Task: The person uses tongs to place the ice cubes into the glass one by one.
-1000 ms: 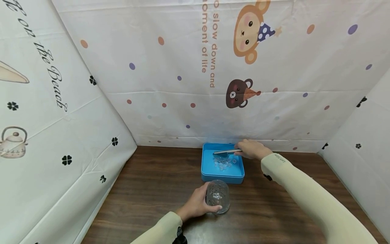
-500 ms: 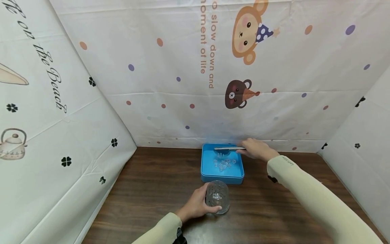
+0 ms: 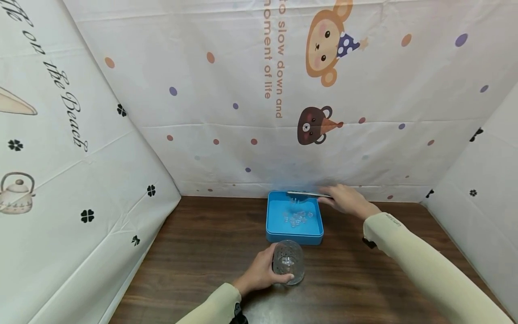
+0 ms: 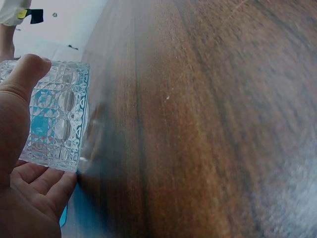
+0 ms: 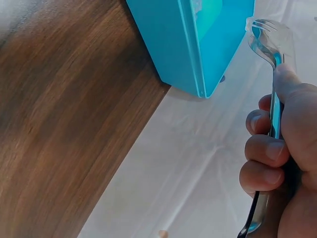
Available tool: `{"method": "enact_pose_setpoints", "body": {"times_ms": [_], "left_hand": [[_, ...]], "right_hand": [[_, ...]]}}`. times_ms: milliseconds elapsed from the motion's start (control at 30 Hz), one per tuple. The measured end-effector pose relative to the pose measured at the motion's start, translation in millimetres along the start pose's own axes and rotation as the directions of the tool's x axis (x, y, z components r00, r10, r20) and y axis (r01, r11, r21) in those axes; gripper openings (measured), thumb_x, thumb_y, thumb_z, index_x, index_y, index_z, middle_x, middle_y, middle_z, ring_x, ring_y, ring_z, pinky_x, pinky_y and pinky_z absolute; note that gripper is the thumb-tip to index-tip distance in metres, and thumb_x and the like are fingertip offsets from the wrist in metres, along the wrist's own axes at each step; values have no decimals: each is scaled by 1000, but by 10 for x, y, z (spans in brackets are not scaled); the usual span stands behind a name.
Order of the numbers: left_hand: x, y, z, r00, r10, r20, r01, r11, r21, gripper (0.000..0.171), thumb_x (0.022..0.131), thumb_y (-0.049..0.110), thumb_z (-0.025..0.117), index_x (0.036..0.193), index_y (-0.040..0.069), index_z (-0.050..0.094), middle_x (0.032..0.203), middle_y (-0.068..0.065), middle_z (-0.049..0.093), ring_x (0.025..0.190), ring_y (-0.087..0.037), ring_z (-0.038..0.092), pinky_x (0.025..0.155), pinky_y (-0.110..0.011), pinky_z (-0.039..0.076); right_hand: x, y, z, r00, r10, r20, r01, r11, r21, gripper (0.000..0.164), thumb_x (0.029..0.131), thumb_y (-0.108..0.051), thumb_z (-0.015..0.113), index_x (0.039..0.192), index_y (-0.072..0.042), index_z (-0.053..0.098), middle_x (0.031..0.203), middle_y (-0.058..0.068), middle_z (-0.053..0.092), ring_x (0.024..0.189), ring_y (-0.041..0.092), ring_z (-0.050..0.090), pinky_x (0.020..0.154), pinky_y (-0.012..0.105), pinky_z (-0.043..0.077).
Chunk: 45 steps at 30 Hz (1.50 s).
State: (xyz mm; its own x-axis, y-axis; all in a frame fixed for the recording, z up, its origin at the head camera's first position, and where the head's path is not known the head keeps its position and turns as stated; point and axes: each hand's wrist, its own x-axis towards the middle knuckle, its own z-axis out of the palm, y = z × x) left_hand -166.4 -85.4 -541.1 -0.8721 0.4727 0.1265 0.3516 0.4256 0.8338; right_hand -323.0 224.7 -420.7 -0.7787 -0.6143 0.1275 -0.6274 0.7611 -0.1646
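My left hand (image 3: 262, 272) grips a clear, patterned glass cup (image 3: 294, 258) that stands on the table; its cut facets show in the left wrist view, with the thumb on one side and fingers on the other. My right hand (image 3: 346, 199) holds metal tongs (image 3: 309, 194) with fork-like tines at the head, above the back of a blue tray (image 3: 294, 239). Small clear pieces like ice cubes (image 3: 298, 218) lie in a loose group in that tray. In the right wrist view, fingers curl round the tongs' handle (image 5: 275, 119), and a clear piece (image 5: 249, 24) appears at their tip.
The blue tray stands against the printed white back sheet (image 3: 226, 148), directly behind the cup. Similar sheets (image 3: 97, 180) rise at the left and right of the brown wooden table (image 3: 194, 252).
My right hand and the tongs have moved rightward, with the tongs' head rising from near the pieces toward the tray's back edge. My left hand and the cup have stayed in place.
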Motion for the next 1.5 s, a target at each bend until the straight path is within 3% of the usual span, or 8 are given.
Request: {"method": "enact_pose_setpoints", "body": {"times_ms": [133, 400, 767, 967, 1133, 1500], "left_hand": [[-8, 3, -1, 1000, 0, 1, 0, 1000, -3, 79, 85, 45, 84, 148, 17, 46, 132, -1, 62, 111, -11, 63, 88, -30, 55], [-13, 17, -2, 1000, -1, 1, 1, 1000, -3, 79, 85, 45, 84, 148, 15, 46, 131, -2, 63, 110, -11, 64, 87, -30, 55], [-9, 6, 7, 1000, -7, 3, 7, 1000, -1, 79, 85, 45, 84, 148, 17, 46, 131, 0, 62, 110, -10, 63, 88, -30, 55], [-5, 25, -2, 1000, -3, 1, 3, 1000, 14, 80, 85, 46, 83, 148, 15, 46, 131, 0, 62, 110, -9, 63, 87, -30, 56], [-2, 30, -2, 1000, 3, 1, -3, 1000, 14, 80, 84, 46, 84, 148, 15, 46, 131, 0, 62, 110, -9, 63, 88, -30, 55], [1, 19, 5, 1000, 14, -8, -14, 1000, 9, 79, 84, 45, 84, 147, 15, 47, 130, 0, 63, 110, -10, 63, 88, -31, 55]], "right_hand": [[-42, 3, 0, 1000, 14, -10, -14, 1000, -12, 42, 104, -30, 63, 131, 2, 66, 113, 17, 73, 93, 29, 72, 87, 55, 56], [-87, 23, -4, 1000, 8, -15, -8, 1000, -8, 39, 104, -32, 62, 128, -1, 68, 98, 9, 73, 77, 17, 70, 79, 50, 59], [-141, 38, -50, 999, -9, -46, 9, 1000, -11, 35, 103, -30, 65, 124, -3, 70, 92, 6, 73, 72, 15, 68, 73, 47, 59], [-211, -32, -118, 997, -34, -75, 32, 999, -17, 20, 103, -33, 65, 99, -14, 69, 67, -8, 53, 56, 6, 49, 58, 32, 47], [-326, -119, -177, 994, -60, -87, 59, 998, -13, 24, 102, -34, 65, 83, -20, 59, 61, -10, 38, 51, 4, 37, 54, 27, 35], [-582, -392, -295, 994, -92, -61, 95, 994, 49, 18, 101, -35, 67, 89, -23, 62, 59, -16, 38, 50, -1, 39, 53, 24, 39]]}}
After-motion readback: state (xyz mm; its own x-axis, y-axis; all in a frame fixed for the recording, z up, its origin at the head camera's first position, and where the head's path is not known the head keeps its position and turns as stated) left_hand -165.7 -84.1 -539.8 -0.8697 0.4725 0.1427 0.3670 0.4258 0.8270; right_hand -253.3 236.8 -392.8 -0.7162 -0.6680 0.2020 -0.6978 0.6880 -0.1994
